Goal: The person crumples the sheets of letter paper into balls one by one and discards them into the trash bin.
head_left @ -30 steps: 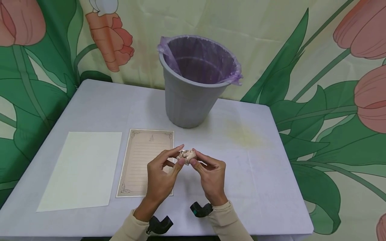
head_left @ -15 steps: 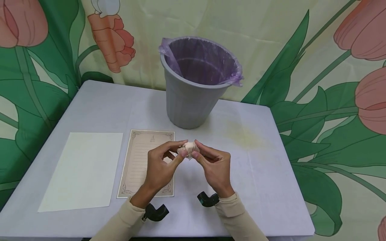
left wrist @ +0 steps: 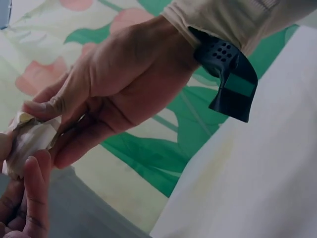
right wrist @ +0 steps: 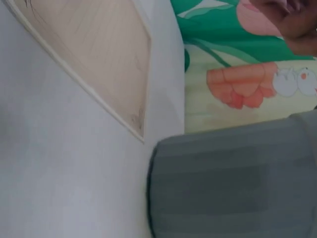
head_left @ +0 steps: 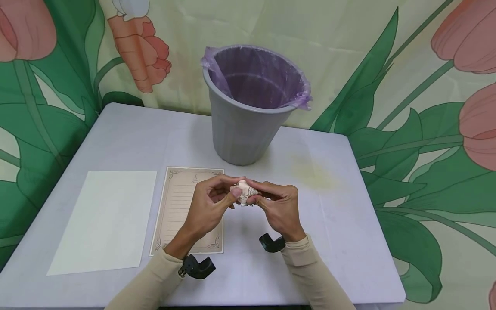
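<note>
A small crumpled ball of printed cream paper (head_left: 245, 192) is held up between both hands in the head view, in front of the bin. My left hand (head_left: 205, 209) pinches its left side with thumb and fingertips. From the other side my right hand (head_left: 282, 211) grips it the same way, thumb below and fingers above. In the left wrist view the folded paper ball (left wrist: 32, 144) shows at the left edge, fingers and thumbs pressing it from several sides. Beneath the left hand lies a lined, ornate-bordered sheet (head_left: 176, 202), partly covered by that hand and wrist.
A grey bin (head_left: 244, 133) with a purple liner (head_left: 263, 82) stands at the back of the white-covered table (head_left: 329, 241). A blank pale sheet (head_left: 104, 219) lies at the left. Behind hangs a flowered cloth (head_left: 348, 43). Each wrist carries a black device (head_left: 199, 267).
Both hands have risen slightly, away from the person, with the paper ball. The ball has turned between the fingers, now showing printed ornament, and the right hand has shifted a little right.
</note>
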A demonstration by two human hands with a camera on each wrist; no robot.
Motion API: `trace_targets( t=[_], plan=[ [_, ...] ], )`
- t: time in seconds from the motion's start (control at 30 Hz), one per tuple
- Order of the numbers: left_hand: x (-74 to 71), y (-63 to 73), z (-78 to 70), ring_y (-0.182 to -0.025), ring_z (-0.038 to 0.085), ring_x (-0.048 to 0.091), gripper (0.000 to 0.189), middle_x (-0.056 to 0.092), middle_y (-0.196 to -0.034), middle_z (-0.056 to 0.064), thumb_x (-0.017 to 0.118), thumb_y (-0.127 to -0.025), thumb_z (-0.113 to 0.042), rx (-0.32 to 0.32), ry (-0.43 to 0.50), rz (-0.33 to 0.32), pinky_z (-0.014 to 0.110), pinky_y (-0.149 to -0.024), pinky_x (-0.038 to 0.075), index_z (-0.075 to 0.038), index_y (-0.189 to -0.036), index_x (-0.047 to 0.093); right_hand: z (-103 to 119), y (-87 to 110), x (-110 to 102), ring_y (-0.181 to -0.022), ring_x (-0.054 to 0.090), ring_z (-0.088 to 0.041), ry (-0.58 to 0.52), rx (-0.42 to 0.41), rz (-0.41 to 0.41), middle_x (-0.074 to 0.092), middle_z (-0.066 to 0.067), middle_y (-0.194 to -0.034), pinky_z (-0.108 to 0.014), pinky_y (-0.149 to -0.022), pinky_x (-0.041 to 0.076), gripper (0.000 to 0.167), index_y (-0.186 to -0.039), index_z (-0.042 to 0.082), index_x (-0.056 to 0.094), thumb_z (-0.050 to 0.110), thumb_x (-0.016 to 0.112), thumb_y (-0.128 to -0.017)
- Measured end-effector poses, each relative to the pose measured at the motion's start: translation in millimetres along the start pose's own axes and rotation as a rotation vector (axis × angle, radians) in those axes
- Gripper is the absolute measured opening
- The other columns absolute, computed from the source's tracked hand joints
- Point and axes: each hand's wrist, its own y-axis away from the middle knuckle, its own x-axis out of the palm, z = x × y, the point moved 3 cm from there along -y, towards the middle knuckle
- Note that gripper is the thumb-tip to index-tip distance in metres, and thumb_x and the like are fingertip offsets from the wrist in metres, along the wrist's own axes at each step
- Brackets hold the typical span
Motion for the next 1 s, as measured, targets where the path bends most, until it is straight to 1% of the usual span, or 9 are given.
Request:
trace_targets(
  t=[0.17,0.23,0.33,0.43,0.57,0.67,0.8,0.87,1.0],
  plan=[
    [1.3,-4.1,-3.1,-0.074,0.017,0.070,0.024,0.073,-0.099,0.018,0.073,-0.100,-0.001,0.028,0.012,-0.030,0.030,-0.065,0.061,0.001,-0.123,0.074,-2,-3.3,5,-0.088,0.080,-0.014,-0.034,0.021,-0.059,0.077,-0.033,-0.103,-0.029,-0.076,0.066,0.041,-0.114,-0.015,0.076,0.012,0.086,-0.084],
    [2.7,-6.6,-4.7,-0.073,0.017,0.070,0.023,0.072,-0.098,0.018,0.073,-0.099,-0.001,0.035,0.010,-0.039,0.029,-0.065,0.061,0.001,-0.123,0.074,-1,-4.8,6,-0.092,0.081,-0.016,-0.031,0.026,-0.094,0.077,-0.031,-0.104,-0.031,-0.077,0.066,0.041,-0.112,-0.015,0.076,0.012,0.087,-0.084],
    [4.8,-11.6,-7.2,-0.071,0.016,0.069,0.023,0.072,-0.095,0.020,0.073,-0.100,-0.001,0.052,-0.001,-0.046,0.029,-0.064,0.061,0.002,-0.123,0.074,1,-8.1,5,-0.097,0.081,-0.018,-0.014,0.045,-0.134,0.079,-0.025,-0.108,-0.033,-0.079,0.066,0.044,-0.112,-0.015,0.076,0.016,0.088,-0.083],
    [6.0,-17.7,-11.6,-0.072,0.016,0.070,0.024,0.073,-0.093,0.018,0.073,-0.100,-0.003,0.066,-0.047,-0.048,0.029,-0.063,0.061,0.000,-0.124,0.075,4,-13.0,2,-0.100,0.081,-0.019,0.006,0.075,-0.148,0.080,-0.020,-0.110,-0.035,-0.081,0.066,0.047,-0.113,-0.014,0.076,0.020,0.088,-0.082],
    [5.5,-27.8,-20.7,-0.074,0.015,0.069,0.028,0.078,-0.104,0.011,0.075,-0.099,-0.008,0.076,-0.155,-0.026,0.030,-0.062,0.061,-0.006,-0.127,0.075,7,-22.0,-4,-0.103,0.080,-0.020,-0.011,0.124,-0.149,0.081,-0.014,-0.111,-0.036,-0.084,0.066,0.046,-0.115,-0.014,0.075,0.015,0.088,-0.082],
    [2.8,-36.1,-28.0,-0.080,0.013,0.066,0.037,0.078,-0.107,0.003,0.081,-0.096,-0.015,0.095,-0.283,0.012,0.028,-0.065,0.061,-0.014,-0.133,0.075,10,-29.5,-8,-0.105,0.080,-0.021,-0.050,0.167,-0.168,0.081,-0.012,-0.112,-0.036,-0.086,0.065,0.047,-0.117,-0.014,0.074,0.014,0.087,-0.082],
    [-1.5,-45.5,-37.5,-0.087,0.010,0.060,0.055,0.075,-0.100,-0.003,0.091,-0.086,-0.025,0.162,-0.487,0.042,0.027,-0.069,0.060,-0.023,-0.138,0.073,14,-38.3,-11,-0.107,0.079,-0.022,-0.100,0.219,-0.180,0.081,-0.012,-0.114,-0.037,-0.090,0.064,0.047,-0.122,-0.013,0.073,0.011,0.086,-0.084],
    [-2.6,-49.4,-41.9,-0.088,0.011,0.056,0.062,0.073,-0.098,-0.003,0.095,-0.080,-0.029,0.210,-0.564,0.039,0.028,-0.068,0.059,-0.023,-0.138,0.073,15,-42.1,-13,-0.108,0.079,-0.021,-0.116,0.241,-0.176,0.081,-0.011,-0.115,-0.037,-0.092,0.064,0.047,-0.124,-0.012,0.072,0.010,0.086,-0.085],
    [-4.9,-56.0,-49.7,-0.088,0.013,0.055,0.068,0.069,-0.099,0.001,0.098,-0.074,-0.030,0.280,-0.627,0.010,0.029,-0.063,0.057,-0.019,-0.137,0.074,19,-50.9,-14,-0.111,0.078,-0.021,-0.128,0.268,-0.139,0.080,-0.009,-0.120,-0.037,-0.094,0.063,0.049,-0.129,-0.009,0.071,0.012,0.086,-0.087]
  ],
)
